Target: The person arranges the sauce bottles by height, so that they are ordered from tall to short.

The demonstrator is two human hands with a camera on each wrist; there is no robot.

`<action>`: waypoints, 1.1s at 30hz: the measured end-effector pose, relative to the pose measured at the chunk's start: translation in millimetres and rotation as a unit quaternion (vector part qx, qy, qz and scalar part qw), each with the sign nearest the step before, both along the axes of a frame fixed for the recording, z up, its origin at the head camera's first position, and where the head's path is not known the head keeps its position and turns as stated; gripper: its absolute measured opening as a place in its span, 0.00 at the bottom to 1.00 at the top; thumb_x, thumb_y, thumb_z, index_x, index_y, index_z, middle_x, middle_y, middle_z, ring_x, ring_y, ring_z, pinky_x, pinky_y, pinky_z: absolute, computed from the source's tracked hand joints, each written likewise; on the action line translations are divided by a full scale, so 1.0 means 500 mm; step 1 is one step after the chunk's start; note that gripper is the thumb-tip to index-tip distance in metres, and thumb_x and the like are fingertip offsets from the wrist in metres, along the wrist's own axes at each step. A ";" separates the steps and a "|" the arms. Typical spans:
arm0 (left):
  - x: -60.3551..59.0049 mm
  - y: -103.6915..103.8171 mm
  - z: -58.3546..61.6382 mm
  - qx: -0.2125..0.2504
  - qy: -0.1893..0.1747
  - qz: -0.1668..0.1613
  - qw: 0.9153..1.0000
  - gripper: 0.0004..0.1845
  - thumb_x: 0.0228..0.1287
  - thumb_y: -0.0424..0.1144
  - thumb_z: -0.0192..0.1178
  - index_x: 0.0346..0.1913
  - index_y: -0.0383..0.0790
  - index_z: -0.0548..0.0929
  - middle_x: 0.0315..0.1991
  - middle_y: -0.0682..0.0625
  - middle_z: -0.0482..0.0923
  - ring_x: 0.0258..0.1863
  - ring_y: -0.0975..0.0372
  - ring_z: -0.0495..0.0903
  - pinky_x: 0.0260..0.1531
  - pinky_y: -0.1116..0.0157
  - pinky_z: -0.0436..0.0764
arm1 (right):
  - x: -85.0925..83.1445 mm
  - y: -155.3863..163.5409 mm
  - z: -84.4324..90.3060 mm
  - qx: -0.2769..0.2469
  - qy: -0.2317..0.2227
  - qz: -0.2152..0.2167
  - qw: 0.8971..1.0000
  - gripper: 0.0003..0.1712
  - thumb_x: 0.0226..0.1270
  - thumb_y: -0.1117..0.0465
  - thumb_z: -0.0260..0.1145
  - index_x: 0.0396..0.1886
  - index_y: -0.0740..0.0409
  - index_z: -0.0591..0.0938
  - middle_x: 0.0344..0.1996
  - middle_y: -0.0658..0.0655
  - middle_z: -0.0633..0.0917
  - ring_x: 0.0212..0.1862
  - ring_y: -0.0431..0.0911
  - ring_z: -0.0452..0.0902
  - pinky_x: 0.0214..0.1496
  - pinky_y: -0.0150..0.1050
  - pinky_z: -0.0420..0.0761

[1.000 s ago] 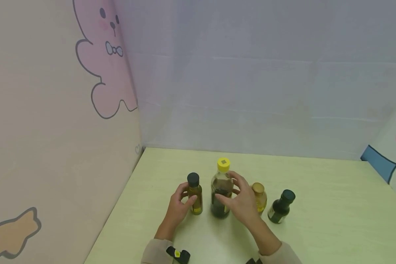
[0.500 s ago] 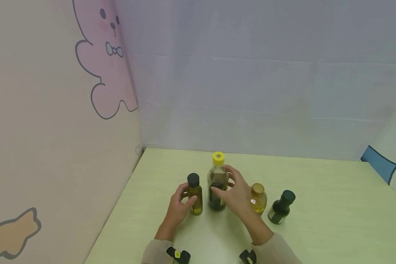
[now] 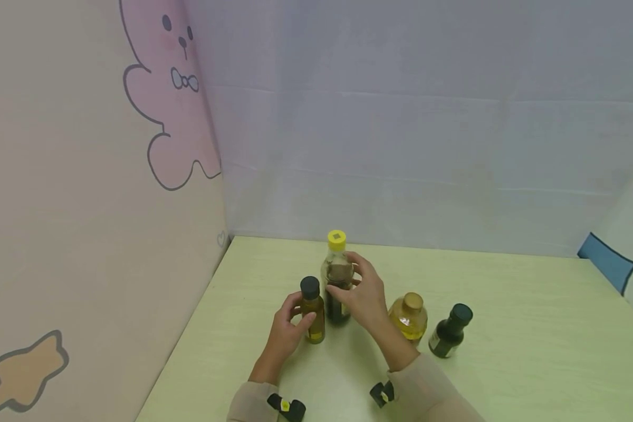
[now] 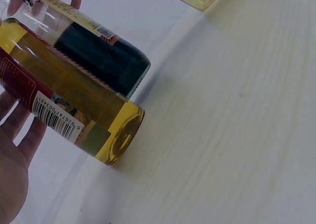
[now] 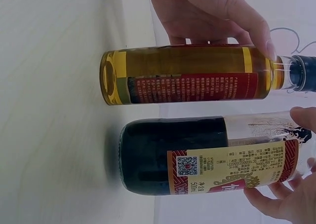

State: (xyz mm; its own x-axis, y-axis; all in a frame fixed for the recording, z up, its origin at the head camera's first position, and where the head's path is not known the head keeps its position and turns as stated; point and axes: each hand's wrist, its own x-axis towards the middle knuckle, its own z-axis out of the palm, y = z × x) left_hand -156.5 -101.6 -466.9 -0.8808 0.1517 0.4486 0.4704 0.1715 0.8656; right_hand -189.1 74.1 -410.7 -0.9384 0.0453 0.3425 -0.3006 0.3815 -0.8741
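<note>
The tall clear bottle of dark sauce with a yellow cap [image 3: 337, 281] stands upright near the tabletop's [image 3: 533, 363] back left, the right hand [image 3: 366, 296] with fingers curled round it. Just beside it, the left hand [image 3: 287, 328] grips a small black-capped bottle of amber oil [image 3: 312, 310]. The right wrist view alone shows the sauce label's QR code [image 5: 186, 166]; the left wrist view shows the oil's barcode [image 4: 54, 119]. Open tabletop lies rightward beyond two more bottles.

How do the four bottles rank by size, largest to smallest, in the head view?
1. The yellow-capped dark bottle, gripped by the right hand, is clearly tallest.
2. The amber black-capped bottle, gripped by the left hand.
3. The gold-capped yellow bottle and the small dark bottle look alike, so I leave them unranked.
</note>
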 end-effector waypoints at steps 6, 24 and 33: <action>0.003 0.002 0.005 0.005 -0.007 0.005 1.000 0.20 0.57 0.28 0.58 0.53 0.31 0.70 0.45 0.43 0.75 0.47 0.57 0.72 0.45 0.51 0.71 | -0.020 -0.021 0.002 0.005 0.013 0.010 1.000 0.41 0.39 0.62 0.77 0.57 0.54 0.70 0.53 0.53 0.72 0.54 0.48 0.69 0.45 0.41 0.76; 0.000 -0.001 0.001 0.002 0.017 -0.002 1.000 0.19 0.57 0.26 0.57 0.53 0.31 0.70 0.46 0.43 0.75 0.46 0.57 0.73 0.44 0.57 0.73 | -0.070 -0.056 0.007 0.003 0.019 0.023 1.000 0.42 0.40 0.63 0.77 0.58 0.57 0.69 0.53 0.54 0.72 0.53 0.49 0.70 0.42 0.39 0.77; 0.000 0.000 0.001 0.001 0.014 -0.001 1.000 0.19 0.58 0.27 0.56 0.53 0.31 0.69 0.46 0.43 0.75 0.46 0.56 0.73 0.44 0.56 0.73 | -0.091 -0.062 0.001 0.003 0.012 0.026 1.000 0.42 0.40 0.63 0.77 0.59 0.55 0.69 0.53 0.54 0.72 0.52 0.49 0.70 0.41 0.39 0.78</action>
